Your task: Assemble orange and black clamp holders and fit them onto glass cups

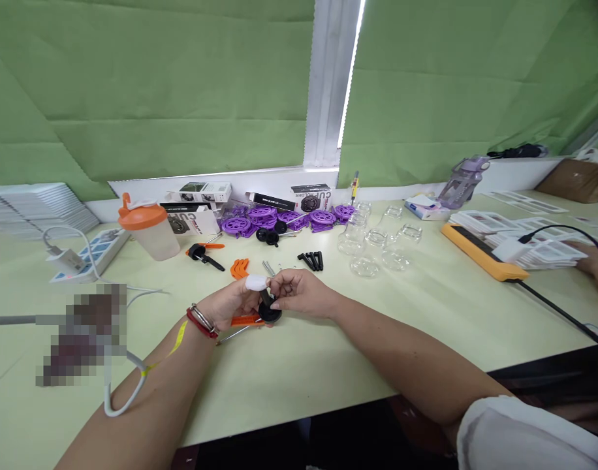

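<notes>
My left hand (235,299), with a white covering on one fingertip, grips a black round plastic part (269,314) just above the table. An orange strip (245,320) and a thin metal rod (234,335) stick out beneath that hand. From the other side, my right hand (301,292) has its fingers closed on the black upright piece of the same part; exactly what the fingertips pinch is partly hidden. Beyond my hands lie orange curved pieces (239,268), small metal pins (268,267) and several black bent pieces (311,261). A similar black and orange assembly (204,254) rests to the left.
Purple wheel-like parts (279,219) are heaped before printed boxes (196,220). Clear glass-like cups (377,241) stand right of centre. A shaker with orange lid (155,228) and a power strip (91,254) are left; an orange-edged power strip (482,253) and white frames (538,245) right.
</notes>
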A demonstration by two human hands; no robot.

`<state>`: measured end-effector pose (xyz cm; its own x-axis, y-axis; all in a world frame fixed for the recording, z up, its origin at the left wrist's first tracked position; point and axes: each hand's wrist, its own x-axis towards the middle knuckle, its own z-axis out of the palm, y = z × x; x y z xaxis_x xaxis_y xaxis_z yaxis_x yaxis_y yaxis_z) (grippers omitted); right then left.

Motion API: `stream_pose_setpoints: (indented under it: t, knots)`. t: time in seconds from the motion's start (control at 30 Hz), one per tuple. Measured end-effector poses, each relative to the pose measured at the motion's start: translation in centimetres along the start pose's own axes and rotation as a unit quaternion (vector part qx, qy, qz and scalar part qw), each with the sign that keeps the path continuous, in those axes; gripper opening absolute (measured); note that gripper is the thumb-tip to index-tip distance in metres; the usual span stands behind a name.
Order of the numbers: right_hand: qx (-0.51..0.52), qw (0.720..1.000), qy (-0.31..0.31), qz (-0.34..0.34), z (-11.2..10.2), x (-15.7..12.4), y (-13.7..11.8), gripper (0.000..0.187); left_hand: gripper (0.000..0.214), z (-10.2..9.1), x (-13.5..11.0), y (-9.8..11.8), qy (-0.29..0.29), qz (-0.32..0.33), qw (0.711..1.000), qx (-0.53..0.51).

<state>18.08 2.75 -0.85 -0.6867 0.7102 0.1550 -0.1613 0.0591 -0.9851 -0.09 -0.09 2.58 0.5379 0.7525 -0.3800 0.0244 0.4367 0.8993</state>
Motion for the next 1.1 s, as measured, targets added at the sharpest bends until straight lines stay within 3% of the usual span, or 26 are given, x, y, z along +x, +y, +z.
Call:
stream_pose_setpoints:
  t: [0.83, 1.1]
  knots:
    - [-0.006, 1.0, 0.011, 0.013, 0.0, 0.03, -0.1, 0.029, 0.044, 0.29, -0.24, 0.3, 0.009, -0.009, 1.0, 0.02]
    - [-0.018, 1.0, -0.003, 0.013, -0.06, -0.02, -0.47, 0.028, 0.037, 0.23, -0.1, 0.12, 0.015, 0.003, 1.0, 0.021]
